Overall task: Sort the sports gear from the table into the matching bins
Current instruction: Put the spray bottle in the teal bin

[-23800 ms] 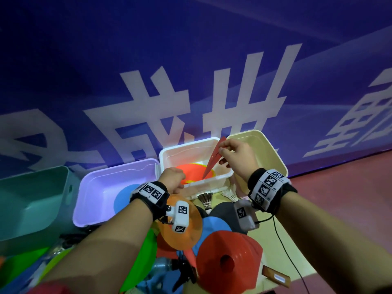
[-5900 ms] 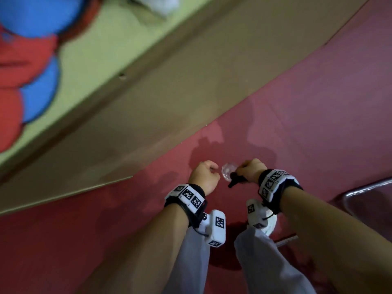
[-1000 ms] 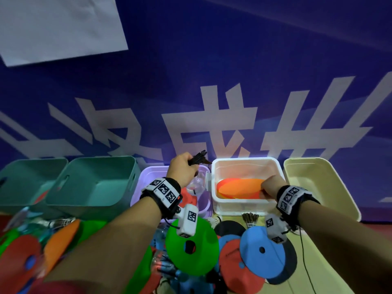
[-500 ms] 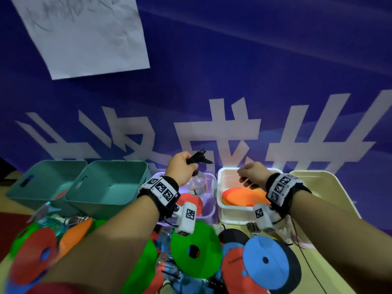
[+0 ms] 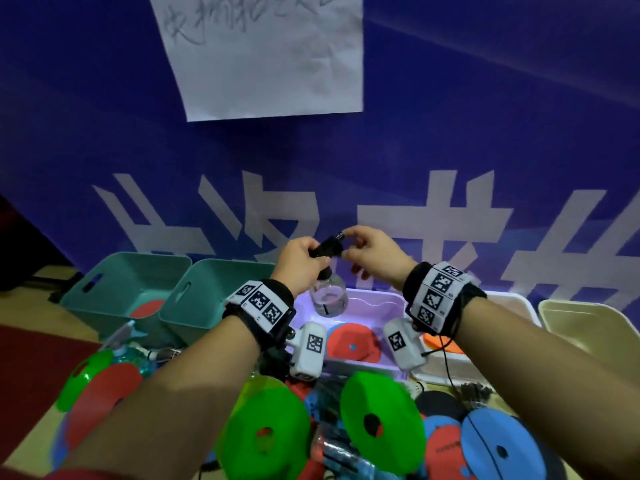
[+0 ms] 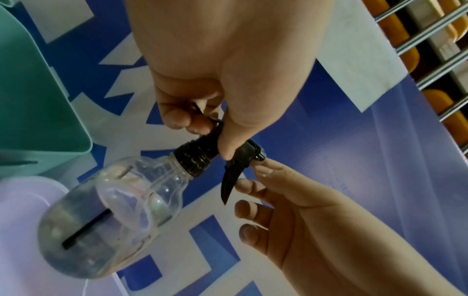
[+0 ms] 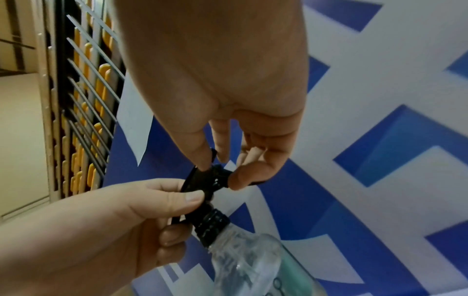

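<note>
A clear spray bottle with a black spray head hangs above the lavender bin. My left hand grips the spray head just above the neck, as the left wrist view shows around the black collar. My right hand pinches the nozzle tip between thumb and finger. The black trigger points down, free of both hands. In the right wrist view the bottle tilts away below the hands.
Two teal bins stand at the left; a white bin and a cream bin at the right. A red disc lies in the lavender bin. Green, red and blue discs crowd the table.
My right hand has left the white bin and come left to pinch the bottle's nozzle. My left hand still holds the bottle. The head view has tilted upward.
</note>
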